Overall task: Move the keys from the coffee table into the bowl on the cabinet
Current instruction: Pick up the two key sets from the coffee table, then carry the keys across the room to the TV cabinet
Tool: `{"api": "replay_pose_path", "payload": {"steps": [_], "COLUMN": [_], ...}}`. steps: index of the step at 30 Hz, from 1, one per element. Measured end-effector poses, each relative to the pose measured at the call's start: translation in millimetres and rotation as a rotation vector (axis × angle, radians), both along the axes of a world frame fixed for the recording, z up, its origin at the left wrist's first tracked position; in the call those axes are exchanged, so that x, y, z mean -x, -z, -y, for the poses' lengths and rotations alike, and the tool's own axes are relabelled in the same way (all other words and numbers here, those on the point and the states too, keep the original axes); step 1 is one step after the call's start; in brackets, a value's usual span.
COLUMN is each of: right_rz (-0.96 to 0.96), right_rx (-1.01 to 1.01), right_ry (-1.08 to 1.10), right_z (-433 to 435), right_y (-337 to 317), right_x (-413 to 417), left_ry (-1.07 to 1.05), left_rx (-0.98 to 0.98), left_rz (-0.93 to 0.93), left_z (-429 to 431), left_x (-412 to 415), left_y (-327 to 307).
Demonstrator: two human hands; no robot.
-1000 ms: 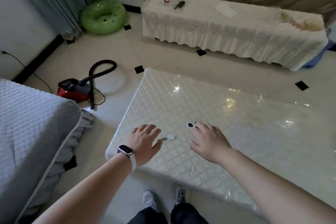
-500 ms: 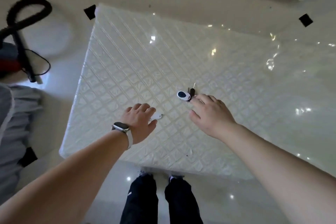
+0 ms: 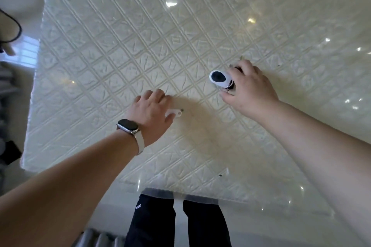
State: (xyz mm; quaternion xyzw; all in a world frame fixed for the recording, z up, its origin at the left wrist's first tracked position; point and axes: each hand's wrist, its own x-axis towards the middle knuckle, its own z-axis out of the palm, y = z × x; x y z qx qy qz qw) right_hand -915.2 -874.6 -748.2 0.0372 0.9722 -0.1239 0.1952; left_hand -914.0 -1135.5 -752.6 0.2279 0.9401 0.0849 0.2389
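We look straight down on the coffee table (image 3: 140, 36), its glossy cream top embossed with a diamond pattern and filling most of the view, with pale floor along its left and near edges and our own dark trouser legs (image 3: 176, 222) just past the near edge. Both our bare forearms reach in from below, well apart from each other. Our right hand (image 3: 251, 90) is curled over the bunch of keys (image 3: 230, 84) on the table top, right of centre; its fingers are bent round the bunch and touching it, though we cannot tell whether they have closed firmly or whether the bunch has left the surface. A white oval fob with a dark centre (image 3: 219, 78) sticks out to the left of that hand. Our left hand (image 3: 151, 112) lies palm down and loosely cupped on the table, a watch (image 3: 128, 126) with a pale strap on its wrist; a small white tag (image 3: 174, 114) pokes out from under its thumb side, and we cannot tell if the fingers pinch it
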Motion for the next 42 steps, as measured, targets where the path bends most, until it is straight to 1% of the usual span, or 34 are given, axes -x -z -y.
{"api": "replay_pose_path", "payload": {"steps": [3,7,12,16,18,20,24,26,29,33,37,39,42], "right_rz": [-0.003,-0.018,-0.022,0.017,0.023,0.028,0.077,0.079,0.124,0.133,0.113,0.094,0.051], "right_rx": [-0.028,0.004,0.019,0.088,0.119,0.158,0.288,0.351,0.423,0.553,0.708,0.757,0.772], "right_ry": [0.007,0.026,0.034,0.08,0.092,0.14,0.266,0.297,0.379,0.6,0.771,0.805,0.827], "right_z": [2,6,11,17,19,19,21,22,27,37,47,51,57], "right_y": [8,10,10,12,14,14,6,-1,-26,-77,-142,-176,-229], "right_x": [-2,-1,-1,-4,-8,-12,-21,-29,-39,-53,-61,-65,-71], "left_ry": [-0.039,-0.087,-0.106,-0.045,-0.05,-0.11,-0.321,-0.363,-0.421,-0.469,-0.394,-0.35,-0.328], "left_rx": [-0.036,-0.076,-0.082,-0.093,-0.099,-0.128,-0.16,-0.176,-0.235,-0.304,-0.394,-0.412,-0.456], "left_rz": [0.02,0.035,0.09,0.162,0.193,0.209,0.288,0.329,0.344,0.353,0.277,0.235,0.186], "left_z": [2,4,0,-5,-8,-9,-11,-10,-10,-11,-13,-13,-14], "left_x": [-4,-8,-5,-9,-12,-14,-14,-16,-18,-19,-15,-12,-7], "left_y": [2,1,3,2,1,-2,-12,-19,-39,-83,-134,-162,-208]}}
